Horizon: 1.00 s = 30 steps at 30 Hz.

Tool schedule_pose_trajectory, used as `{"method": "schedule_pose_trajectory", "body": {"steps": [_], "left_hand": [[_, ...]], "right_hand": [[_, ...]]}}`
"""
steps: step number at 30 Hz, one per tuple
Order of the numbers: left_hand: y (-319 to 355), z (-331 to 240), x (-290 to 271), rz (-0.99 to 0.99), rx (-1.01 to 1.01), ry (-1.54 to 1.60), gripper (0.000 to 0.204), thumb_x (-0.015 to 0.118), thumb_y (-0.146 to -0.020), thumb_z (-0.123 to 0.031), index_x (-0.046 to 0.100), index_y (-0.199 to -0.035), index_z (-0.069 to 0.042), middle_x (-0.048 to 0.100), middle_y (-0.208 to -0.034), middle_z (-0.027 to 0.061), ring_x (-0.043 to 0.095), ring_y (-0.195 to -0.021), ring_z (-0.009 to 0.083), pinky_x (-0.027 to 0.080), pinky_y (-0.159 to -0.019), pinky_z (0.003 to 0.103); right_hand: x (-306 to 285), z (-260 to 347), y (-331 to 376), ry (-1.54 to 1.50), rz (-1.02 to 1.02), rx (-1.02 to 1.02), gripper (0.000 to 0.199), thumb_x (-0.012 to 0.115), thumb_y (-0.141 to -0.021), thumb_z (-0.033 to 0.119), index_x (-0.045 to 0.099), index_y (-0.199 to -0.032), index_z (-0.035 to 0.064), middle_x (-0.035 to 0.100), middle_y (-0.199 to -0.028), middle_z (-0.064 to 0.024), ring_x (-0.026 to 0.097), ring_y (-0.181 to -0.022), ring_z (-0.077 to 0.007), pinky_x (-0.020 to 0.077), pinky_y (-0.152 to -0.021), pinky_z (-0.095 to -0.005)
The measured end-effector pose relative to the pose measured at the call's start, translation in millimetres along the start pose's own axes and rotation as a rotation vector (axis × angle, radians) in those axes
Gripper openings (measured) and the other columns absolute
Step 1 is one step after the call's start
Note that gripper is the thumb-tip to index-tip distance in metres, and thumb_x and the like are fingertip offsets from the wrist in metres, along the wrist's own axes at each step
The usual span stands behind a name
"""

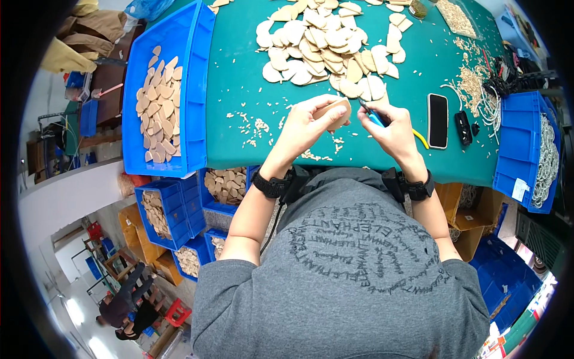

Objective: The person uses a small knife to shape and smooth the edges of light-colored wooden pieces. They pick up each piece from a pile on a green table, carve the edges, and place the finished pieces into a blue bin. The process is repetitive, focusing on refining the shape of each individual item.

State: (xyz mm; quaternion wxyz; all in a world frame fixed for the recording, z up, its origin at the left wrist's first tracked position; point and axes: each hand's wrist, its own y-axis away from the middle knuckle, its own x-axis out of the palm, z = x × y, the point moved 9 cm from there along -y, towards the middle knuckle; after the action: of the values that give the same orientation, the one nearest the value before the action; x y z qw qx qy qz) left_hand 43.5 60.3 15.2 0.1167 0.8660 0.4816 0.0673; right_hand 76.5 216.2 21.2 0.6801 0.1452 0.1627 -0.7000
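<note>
A worker at a green table (239, 78) grips a flat, heart-shaped wooden piece (335, 112) in the left hand (308, 122), fingers curled closed around its lower edge so the piece stands above the tabletop, just in front of the chest. The right hand (391, 128) is clenched around a blue-handled tool (372, 115), its tip meeting the piece's right edge. A heap of similar wooden pieces (329, 45) lies farther back on the table, and a blue bin (200, 90) of more sits to the left. A black phone (437, 119) rests just right of the right hand, with shavings (254, 128) scattered under the hands.
</note>
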Motion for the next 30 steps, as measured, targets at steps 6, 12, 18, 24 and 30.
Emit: {"method": "schedule_pose_trajectory", "body": {"steps": [6, 12, 18, 24, 30], "left_hand": [[24, 9, -93, -0.319, -0.026, -0.067, 0.030, 0.060, -0.093, -0.030, 0.063, -0.112, -0.007, 0.072, -0.086, 0.0061, 0.060, -0.064, 0.0048, 0.037, -0.047, 0.017], [117, 8, -305, -1.406, 0.248, -0.925, 0.051, 0.062, -0.089, -0.035, 0.051, -0.126, -0.002, 0.059, -0.117, 0.0176, 0.054, -0.109, 0.0294, 0.041, -0.096, 0.041], [-50, 18, -84, -0.527, 0.486, -1.021, 0.029, 0.068, -0.081, -0.022, 0.066, -0.107, -0.008, 0.060, -0.113, 0.0130, 0.055, -0.103, 0.0294, 0.044, -0.089, 0.038], [-129, 90, 42, -0.042, 0.398, -1.316, 0.058, 0.077, -0.072, -0.028, 0.052, -0.123, -0.012, 0.055, -0.109, 0.0139, 0.054, -0.107, 0.0300, 0.050, -0.084, 0.040], [-120, 100, -22, -0.157, 0.060, -0.377, 0.039, 0.066, -0.081, -0.013, 0.048, -0.113, -0.001, 0.062, -0.098, 0.0128, 0.066, -0.085, 0.0226, 0.057, -0.071, 0.032]], "right_hand": [[-11, -23, -1, -0.046, -0.028, 0.146, 0.019, 0.071, -0.080, 0.016, 0.070, -0.092, 0.0011, 0.064, -0.068, -0.0032, 0.054, -0.058, -0.0049, 0.0436, -0.054, -0.0217], [-20, -32, 7, -0.104, -0.088, 0.118, 0.018, 0.070, -0.081, 0.013, 0.069, -0.094, 0.0012, 0.065, -0.074, -0.0015, 0.053, -0.061, -0.0041, 0.0437, -0.055, -0.0212], [-29, -30, 16, -0.077, -0.107, 0.190, 0.019, 0.071, -0.080, 0.012, 0.068, -0.095, 0.0001, 0.068, -0.079, -0.0040, 0.059, -0.067, -0.0061, 0.0481, -0.061, -0.0221], [-42, -30, 29, -0.046, -0.150, 0.230, 0.023, 0.070, -0.079, 0.011, 0.067, -0.099, -0.0012, 0.071, -0.086, -0.0089, 0.066, -0.075, -0.0119, 0.0520, -0.069, -0.0246], [-40, -45, 35, -0.064, -0.157, 0.260, 0.025, 0.069, -0.079, 0.016, 0.067, -0.099, 0.0001, 0.070, -0.087, -0.0091, 0.066, -0.077, -0.0135, 0.0514, -0.072, -0.0266]]}}
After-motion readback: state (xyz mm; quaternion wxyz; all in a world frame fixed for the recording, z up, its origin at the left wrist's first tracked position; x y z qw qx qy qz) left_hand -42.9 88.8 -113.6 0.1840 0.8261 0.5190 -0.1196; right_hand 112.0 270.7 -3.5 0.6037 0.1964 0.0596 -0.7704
